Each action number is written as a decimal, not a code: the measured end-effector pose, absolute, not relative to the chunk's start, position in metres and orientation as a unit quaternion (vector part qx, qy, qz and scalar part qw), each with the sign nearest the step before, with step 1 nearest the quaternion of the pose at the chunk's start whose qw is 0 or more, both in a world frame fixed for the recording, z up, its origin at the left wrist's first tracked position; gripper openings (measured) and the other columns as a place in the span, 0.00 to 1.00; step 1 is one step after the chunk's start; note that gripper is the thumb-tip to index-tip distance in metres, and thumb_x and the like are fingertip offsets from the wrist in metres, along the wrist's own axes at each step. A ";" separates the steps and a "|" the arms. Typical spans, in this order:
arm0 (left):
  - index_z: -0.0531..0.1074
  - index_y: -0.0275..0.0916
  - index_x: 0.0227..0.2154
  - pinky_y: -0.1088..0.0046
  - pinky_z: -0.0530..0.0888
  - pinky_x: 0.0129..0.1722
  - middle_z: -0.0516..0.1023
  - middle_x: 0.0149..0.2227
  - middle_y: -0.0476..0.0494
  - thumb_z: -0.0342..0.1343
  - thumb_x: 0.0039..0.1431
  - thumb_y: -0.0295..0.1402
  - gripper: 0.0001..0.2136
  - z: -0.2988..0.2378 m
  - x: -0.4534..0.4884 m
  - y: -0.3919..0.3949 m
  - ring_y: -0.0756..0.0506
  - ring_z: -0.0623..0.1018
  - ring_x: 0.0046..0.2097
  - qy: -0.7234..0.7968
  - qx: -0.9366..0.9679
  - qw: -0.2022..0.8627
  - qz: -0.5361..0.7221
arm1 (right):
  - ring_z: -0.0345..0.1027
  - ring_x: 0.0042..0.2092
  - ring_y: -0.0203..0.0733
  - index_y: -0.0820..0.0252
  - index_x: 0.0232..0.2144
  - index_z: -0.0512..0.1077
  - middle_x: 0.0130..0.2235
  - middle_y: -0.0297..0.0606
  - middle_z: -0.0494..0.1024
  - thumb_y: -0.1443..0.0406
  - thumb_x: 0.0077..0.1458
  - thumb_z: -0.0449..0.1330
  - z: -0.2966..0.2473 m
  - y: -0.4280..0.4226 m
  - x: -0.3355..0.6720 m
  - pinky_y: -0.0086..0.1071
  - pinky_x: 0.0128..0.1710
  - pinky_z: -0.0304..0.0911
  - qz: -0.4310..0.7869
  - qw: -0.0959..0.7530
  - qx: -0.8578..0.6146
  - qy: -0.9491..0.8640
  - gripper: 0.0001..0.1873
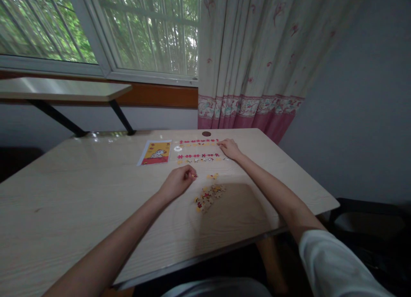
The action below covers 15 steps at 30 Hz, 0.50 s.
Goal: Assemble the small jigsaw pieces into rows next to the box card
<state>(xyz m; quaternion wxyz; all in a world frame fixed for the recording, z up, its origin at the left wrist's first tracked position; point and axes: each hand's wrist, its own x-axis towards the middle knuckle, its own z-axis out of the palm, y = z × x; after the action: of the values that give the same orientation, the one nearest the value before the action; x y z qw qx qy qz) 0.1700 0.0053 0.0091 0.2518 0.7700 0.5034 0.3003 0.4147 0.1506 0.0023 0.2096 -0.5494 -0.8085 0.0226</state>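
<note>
Between the fingertips of my left hand (pixel 179 180) is a small red-and-yellow jigsaw puzzle piece (pixel 194 176). My right hand (pixel 230 148) reaches farther out, its fingers pinched at the right end of a yellow row of puzzle pieces (pixel 201 144); whether a piece is under the fingertips is hidden. Rows of red pieces (pixel 197 156) and white-and-yellow pieces (pixel 202 160) lie nearer to me. A loose pile of puzzle pieces (pixel 208 197) sits closer to the front edge, with a few yellow pieces (pixel 212 176) just beyond it.
A picture sheet (pixel 156 152) with a spotted animal on yellow and red lies left of the rows. At the back of the wooden table (pixel 96 194) is a dark round disc (pixel 206 134). A raised shelf (pixel 64 89) stands at back left, and a curtain (pixel 250 66) hangs behind.
</note>
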 end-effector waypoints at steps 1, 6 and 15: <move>0.70 0.36 0.28 0.75 0.65 0.28 0.72 0.25 0.48 0.52 0.49 0.31 0.05 0.008 0.171 0.007 0.50 0.69 0.27 0.504 0.752 0.278 0.322 | 0.62 0.46 0.42 0.56 0.43 0.72 0.44 0.40 0.73 0.64 0.57 0.50 0.005 0.143 0.411 0.36 0.47 0.54 0.019 0.219 -0.534 -0.816 0.14; 0.72 0.34 0.27 0.72 0.69 0.31 0.76 0.29 0.42 0.57 0.46 0.34 0.08 0.008 0.176 0.012 0.49 0.73 0.29 0.506 0.595 0.428 0.454 | 0.63 0.41 0.38 0.58 0.36 0.73 0.36 0.36 0.76 0.61 0.56 0.52 0.014 0.087 0.387 0.33 0.43 0.54 0.009 0.287 -0.311 -0.906 0.12; 0.73 0.34 0.26 0.71 0.71 0.32 0.77 0.28 0.43 0.63 0.38 0.34 0.11 0.015 0.178 0.008 0.48 0.74 0.29 0.487 0.528 0.494 0.489 | 0.65 0.36 0.36 0.58 0.31 0.73 0.31 0.34 0.77 0.59 0.55 0.55 0.009 0.044 0.369 0.32 0.39 0.53 -0.016 0.347 -0.250 -0.904 0.11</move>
<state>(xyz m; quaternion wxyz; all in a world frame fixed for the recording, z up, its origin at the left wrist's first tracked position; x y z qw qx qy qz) 0.1780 0.0076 0.0146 0.4942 0.5279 0.4874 0.4894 0.3690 0.0437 0.0091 0.3470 -0.2499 -0.9038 -0.0156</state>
